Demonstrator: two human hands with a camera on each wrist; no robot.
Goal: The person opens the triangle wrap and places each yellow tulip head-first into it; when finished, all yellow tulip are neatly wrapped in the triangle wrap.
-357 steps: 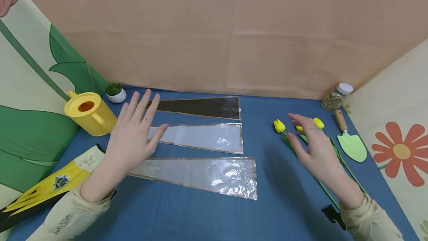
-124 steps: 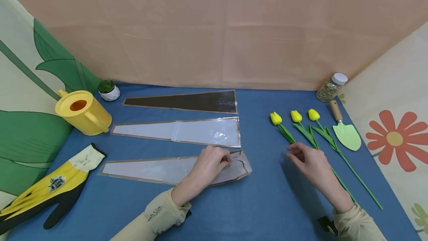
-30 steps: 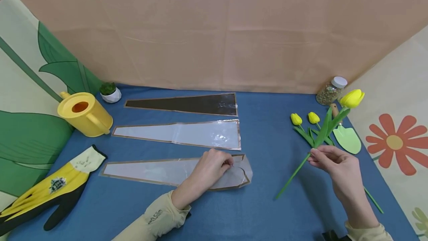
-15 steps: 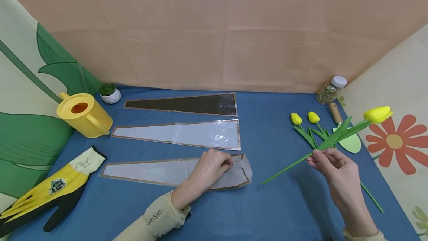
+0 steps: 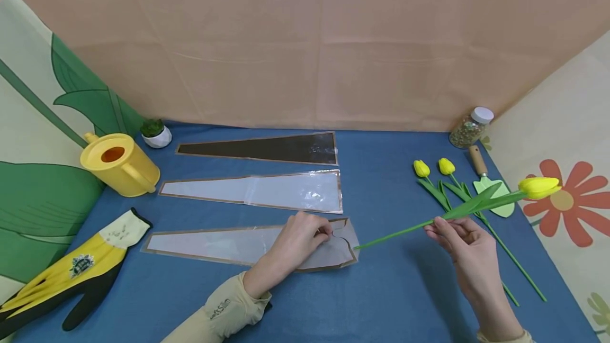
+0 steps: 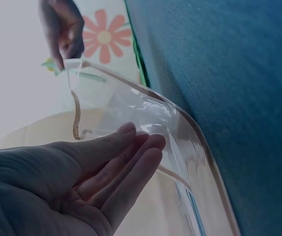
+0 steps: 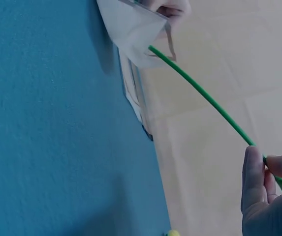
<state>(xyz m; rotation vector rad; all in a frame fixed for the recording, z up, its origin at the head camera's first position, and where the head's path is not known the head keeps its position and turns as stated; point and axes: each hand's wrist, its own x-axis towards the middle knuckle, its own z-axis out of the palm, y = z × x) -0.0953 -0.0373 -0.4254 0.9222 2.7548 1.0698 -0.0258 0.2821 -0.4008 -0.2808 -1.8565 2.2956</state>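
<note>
Feeding tulip (image 5: 481,204) stem into sleeve (image 5: 229,243): right hand (image 5: 459,237) pinching stem, left hand (image 5: 297,240) lifting sleeve mouth; next, likely sliding stem inside.

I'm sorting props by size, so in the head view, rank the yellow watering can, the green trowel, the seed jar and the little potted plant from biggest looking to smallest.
1. yellow watering can, clearly largest.
2. green trowel, partly hidden behind leaves.
3. seed jar.
4. little potted plant, close to the jar; both stand far back, so that order is unsure.

A blue tabletop (image 5: 391,300) backed by tan paper wall (image 5: 305,41), floral side panels (image 5: 562,205).
</note>
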